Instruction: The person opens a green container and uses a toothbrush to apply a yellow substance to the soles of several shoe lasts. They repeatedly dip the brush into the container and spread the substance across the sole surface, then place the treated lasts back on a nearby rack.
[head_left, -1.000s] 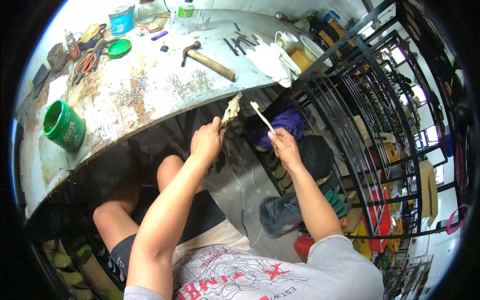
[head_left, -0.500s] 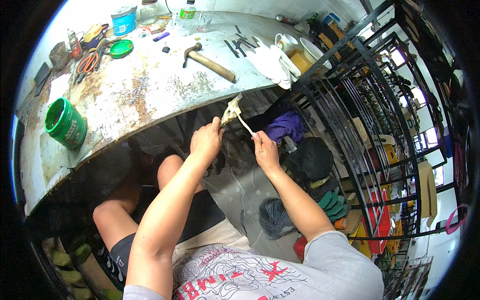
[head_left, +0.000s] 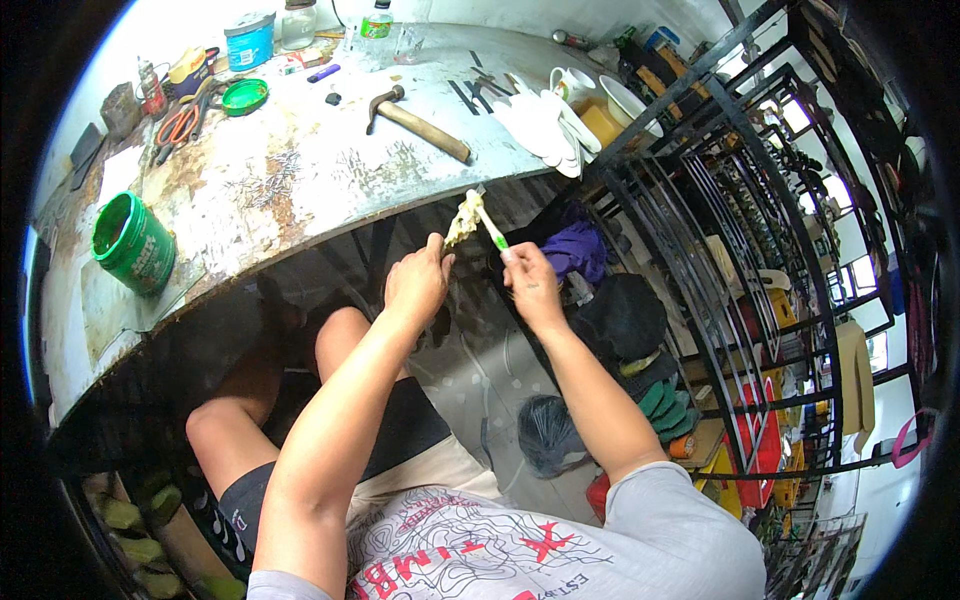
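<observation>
Just beyond the bench's front edge, my left hand (head_left: 415, 282) is closed on a crumpled cream-yellow piece (head_left: 463, 220); its exact kind is unclear. My right hand (head_left: 533, 288) grips a slim white toothbrush (head_left: 491, 228) with a green patch on its handle. The toothbrush's far end meets the cream piece, and its bristles cannot be made out. Both forearms reach forward over my lap. On the bench ahead lies a claw hammer (head_left: 425, 130) with a wooden handle.
The worn bench (head_left: 330, 195) holds an open green tub (head_left: 133, 245), a green lid (head_left: 244, 96), orange-handled pliers (head_left: 180, 125), scattered nails (head_left: 275, 180) and white shoe-sole-shaped pieces (head_left: 545, 128). A black metal rack (head_left: 720, 300) stands at right, near a purple cloth (head_left: 575, 252).
My right hand has shifted slightly right and turned, so the toothbrush now shows its green patch and lies at another angle against the cream piece. My left hand has barely moved.
</observation>
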